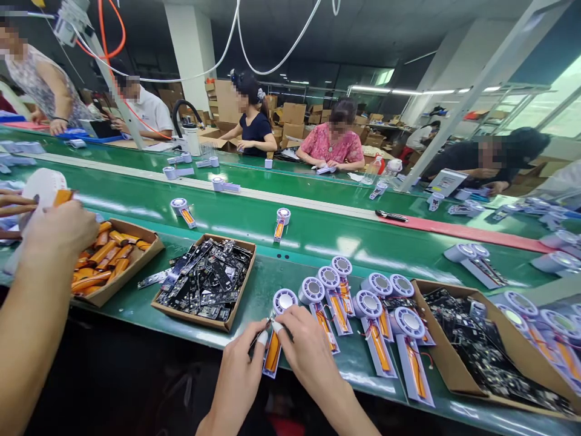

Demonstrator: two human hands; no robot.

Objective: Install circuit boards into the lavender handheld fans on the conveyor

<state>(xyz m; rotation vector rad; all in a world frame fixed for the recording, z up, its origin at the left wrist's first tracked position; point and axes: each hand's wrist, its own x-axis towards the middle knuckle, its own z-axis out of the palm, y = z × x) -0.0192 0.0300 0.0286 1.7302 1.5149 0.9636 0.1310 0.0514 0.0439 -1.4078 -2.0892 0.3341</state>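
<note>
At the table's front edge lies a lavender fan unit (285, 300) with a round head and an orange battery in its open handle. My left hand (242, 357) is closed at the left of the handle, pinching a small dark part whose details are hidden by the fingers. My right hand (306, 339) is closed over the upper handle, its fingertips meeting the left ones just below the round head; what it grips is too small to make out. White covers sit on some fingertips. A carton of black circuit boards (206, 281) stands to the left of my hands.
Several fan units (370, 306) lie right of my hands, beside another carton of boards (481, 345). At left, a person's arm (40, 278) reaches over a carton of orange batteries (109, 254). A green conveyor (231, 212) runs behind; people sit across it.
</note>
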